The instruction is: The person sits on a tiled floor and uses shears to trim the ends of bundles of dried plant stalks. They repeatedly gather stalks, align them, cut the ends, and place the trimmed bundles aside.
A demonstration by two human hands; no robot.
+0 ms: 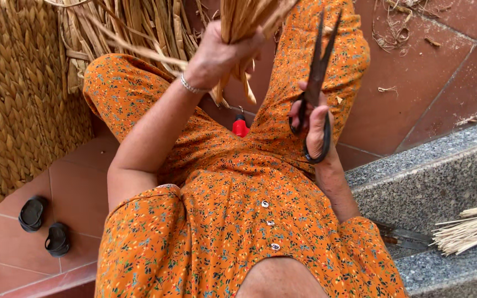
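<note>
A bundle of dried straw strands [244, 22] is gripped in the left hand [219, 55], whose fingers are closed tight around the stalks near the top of the view, above the lap. A pair of dark metal scissors [314, 83] is held in the right hand [313, 118], with the fingers passed through the looped handles and the long blades pointing upward, almost shut, just beside the bundle but not touching it.

For a clean cut, the strands are best kept pinched firmly close to where the blades would meet, so that they cannot splay; the loose ends hanging below the fist should be gathered level first. The blades should be opened wide and set square across the stalks, away from the gripping fingers.

The straw is pale tan, flat and ribbon-like, dry and stiff, with frayed tips. The scissors look old, dull black and heavy, with slender tapering blades. An orange floral dress [238, 221] of thin printed cloth, fastened by small pale buttons, covers the knees. A thick woven mat [12, 94] of braided straw stands to the left, coarse and knotted. A second bundle of thin pale stalks [470, 226] lies on a speckled grey stone step [415, 171]. A pair of small black sandals [42, 226] rests on the smooth red floor tiles [78, 193], and a small red object [240, 127], its kind unclear, sits between the knees.
</note>
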